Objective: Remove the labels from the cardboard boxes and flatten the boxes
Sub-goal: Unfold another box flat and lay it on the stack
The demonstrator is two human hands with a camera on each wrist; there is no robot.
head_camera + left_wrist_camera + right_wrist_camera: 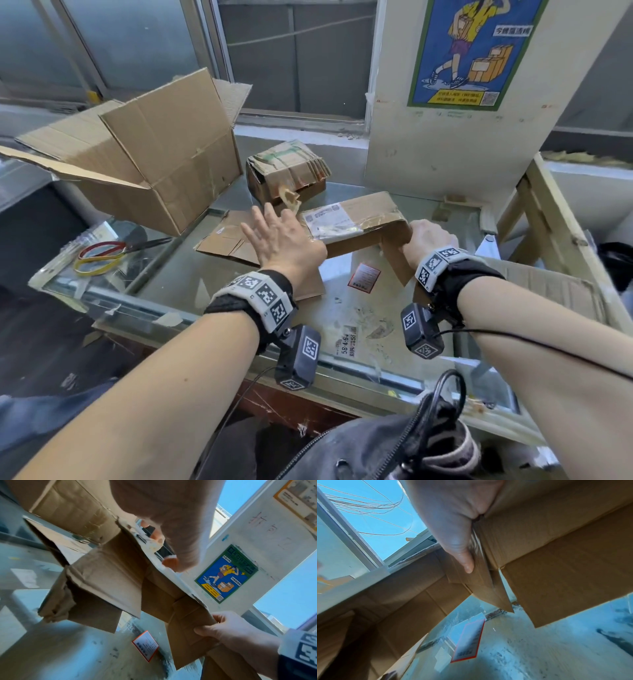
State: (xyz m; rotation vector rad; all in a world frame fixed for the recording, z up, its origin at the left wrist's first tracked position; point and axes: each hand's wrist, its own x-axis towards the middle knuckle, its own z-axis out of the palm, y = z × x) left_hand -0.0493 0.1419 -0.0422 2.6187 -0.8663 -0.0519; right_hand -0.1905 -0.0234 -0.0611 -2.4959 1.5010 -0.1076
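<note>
Labelled box (359,219) long axis left-right, right grip (428,240) clutching its end, left grip (281,240) spread flat

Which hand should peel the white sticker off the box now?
Probably the left hand: it is open, right beside the white shipping label. The right hand is busy gripping the cardboard box at its end.

A glass-topped table (191,284) stands below a window (294,58) beside a postered wall (455,144).

The right hand (240,632) gripped the cardboard box (109,580) by its near flap above the bench (68,649), where a red-edged label (145,645) lay.
</note>
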